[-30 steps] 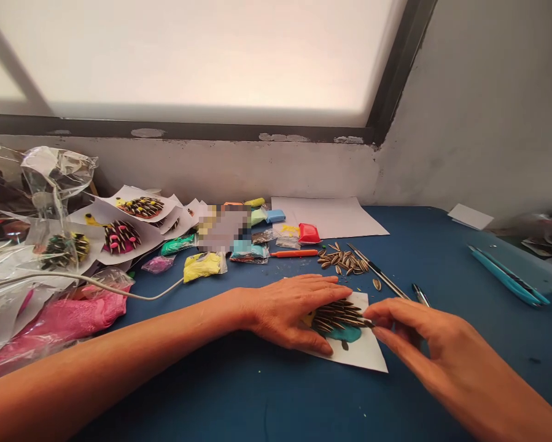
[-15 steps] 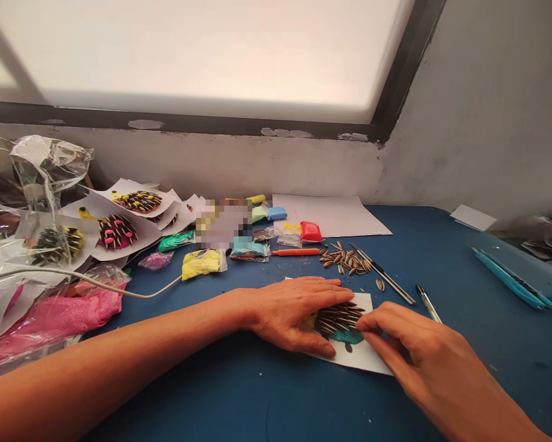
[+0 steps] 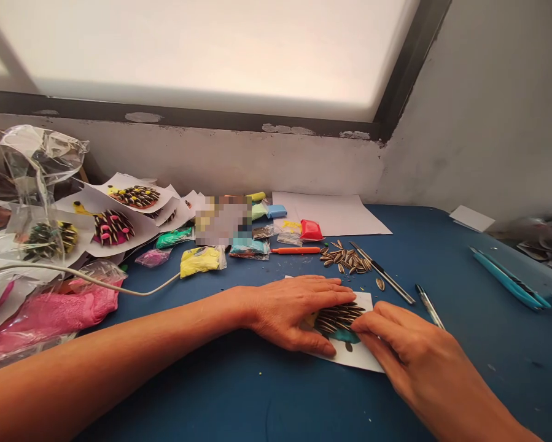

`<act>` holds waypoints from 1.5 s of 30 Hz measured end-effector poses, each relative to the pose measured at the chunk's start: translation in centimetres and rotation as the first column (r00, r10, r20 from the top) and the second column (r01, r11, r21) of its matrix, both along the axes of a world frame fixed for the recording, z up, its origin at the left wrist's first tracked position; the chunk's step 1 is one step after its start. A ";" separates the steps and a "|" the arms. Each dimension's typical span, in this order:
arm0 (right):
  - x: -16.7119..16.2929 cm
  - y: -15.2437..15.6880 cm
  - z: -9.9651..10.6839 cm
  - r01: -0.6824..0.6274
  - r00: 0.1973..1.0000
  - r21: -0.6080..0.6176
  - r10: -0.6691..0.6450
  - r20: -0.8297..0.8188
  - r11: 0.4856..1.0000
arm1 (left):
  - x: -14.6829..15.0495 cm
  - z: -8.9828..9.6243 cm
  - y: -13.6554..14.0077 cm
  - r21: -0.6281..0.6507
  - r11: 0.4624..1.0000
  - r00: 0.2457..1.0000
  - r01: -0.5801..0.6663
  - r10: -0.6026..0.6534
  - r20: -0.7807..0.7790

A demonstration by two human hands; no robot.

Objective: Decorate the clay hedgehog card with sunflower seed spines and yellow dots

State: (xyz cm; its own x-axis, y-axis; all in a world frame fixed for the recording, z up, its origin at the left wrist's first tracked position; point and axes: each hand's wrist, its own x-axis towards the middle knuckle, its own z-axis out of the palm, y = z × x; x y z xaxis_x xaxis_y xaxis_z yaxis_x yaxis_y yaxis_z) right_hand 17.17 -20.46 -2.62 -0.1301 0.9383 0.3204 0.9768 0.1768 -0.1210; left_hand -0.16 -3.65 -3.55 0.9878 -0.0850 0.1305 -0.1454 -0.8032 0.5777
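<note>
A white paper card lies on the blue table, bearing a hedgehog figure: a teal clay body stuck full of striped sunflower seeds. Fingers spread, my left hand rests flat over the card's left side and covers part of the figure. My right hand has thumb and forefinger pinched together at the figure's right edge; whatever sits between the fingertips is hidden. Beyond the card is a pile of loose sunflower seeds, with a single seed nearer to me.
Tweezers, a pen and a blue cutter lie to the right. An orange stick tool and bags of clay, including a yellow one, stand behind my left arm. Finished hedgehog cards and plastic wrapping crowd the left.
My right fingertips have shifted slightly left, further over the figure's right edge. My left hand stays on the card. The view has turned a little.
</note>
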 end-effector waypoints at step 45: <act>3.3 6.4 1.4 0.382 0.895 -0.081 -0.347 0.278 0.920 | -0.3 0.7 -0.6 0.030 0.995 0.993 -0.098 0.100 -0.070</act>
State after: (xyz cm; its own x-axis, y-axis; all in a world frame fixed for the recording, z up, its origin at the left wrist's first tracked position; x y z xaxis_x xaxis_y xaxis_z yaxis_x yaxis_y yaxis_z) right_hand 20.45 -14.01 -1.22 0.1691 0.9662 0.1946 0.9698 -0.1983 0.1418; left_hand -0.42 -4.26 -2.90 0.9982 0.0113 0.0582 -0.0235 -0.8265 0.5624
